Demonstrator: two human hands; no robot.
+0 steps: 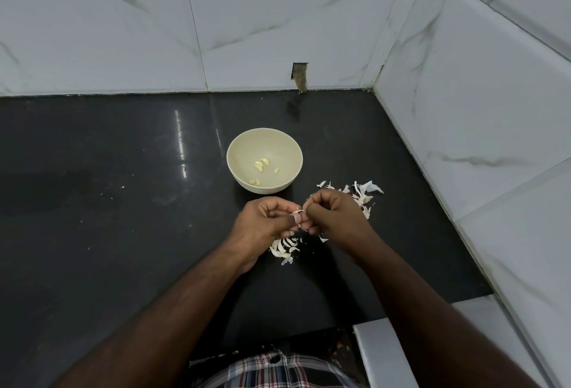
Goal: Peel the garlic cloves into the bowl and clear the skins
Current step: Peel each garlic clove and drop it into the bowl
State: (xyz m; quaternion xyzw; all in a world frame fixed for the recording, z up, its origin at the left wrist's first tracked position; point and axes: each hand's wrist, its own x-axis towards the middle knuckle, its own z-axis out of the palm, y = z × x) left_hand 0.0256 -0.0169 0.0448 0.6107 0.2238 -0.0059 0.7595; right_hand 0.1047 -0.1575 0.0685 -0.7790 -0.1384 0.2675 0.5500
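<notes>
Head view looks down on a glossy black counter (123,233) set into a corner of pale, grey-veined marble tiles (463,94). Both hands meet just in front of a round, cream, matte bowl (244,152) that holds several small, smooth, curved peeled cloves (262,163). The left hand (265,227) and right hand (335,217) have fingers curled in, together pinching one pinkish garlic clove (297,217) with a thin skin partly lifted. Papery white skins (364,194) lie scattered on the counter beside the right hand, and more curled skins (284,248) lie beneath the hands.
</notes>
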